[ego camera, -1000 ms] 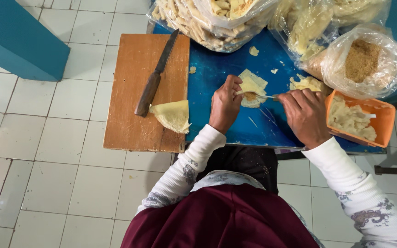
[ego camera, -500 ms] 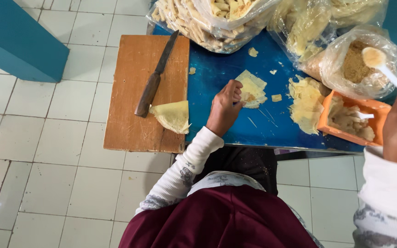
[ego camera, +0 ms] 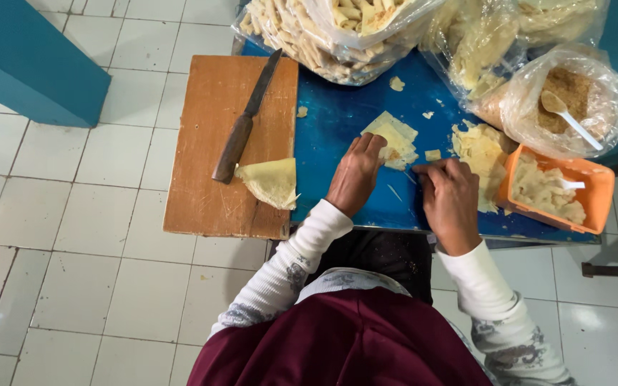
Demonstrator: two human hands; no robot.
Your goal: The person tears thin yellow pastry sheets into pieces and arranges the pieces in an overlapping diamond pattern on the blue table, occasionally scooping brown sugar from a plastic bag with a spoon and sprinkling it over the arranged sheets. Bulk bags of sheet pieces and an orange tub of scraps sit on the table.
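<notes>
On the blue table (ego camera: 337, 121) lies a pale square wrapper (ego camera: 393, 140) with a bit of filling on it. My left hand (ego camera: 355, 174) presses its near left edge with the fingertips. Just right of the wrapper, my right hand (ego camera: 450, 201) rests on the table, fingers curled, nothing visible in it. A white plastic spoon (ego camera: 571, 119) stands in the clear bag of brown filling (ego camera: 574, 96) at the right.
A wooden cutting board (ego camera: 216, 129) on the left carries a knife (ego camera: 244, 121) and a folded stack of wrappers (ego camera: 272, 181). Loose wrappers (ego camera: 479, 151) lie beside an orange tub (ego camera: 596, 189). Bags of rolled pieces (ego camera: 323, 36) fill the far side.
My right hand put filling on the wrapper with the spoon, carried the spoon to the bag of filling at the right and left it there, then came back beside the wrapper.
</notes>
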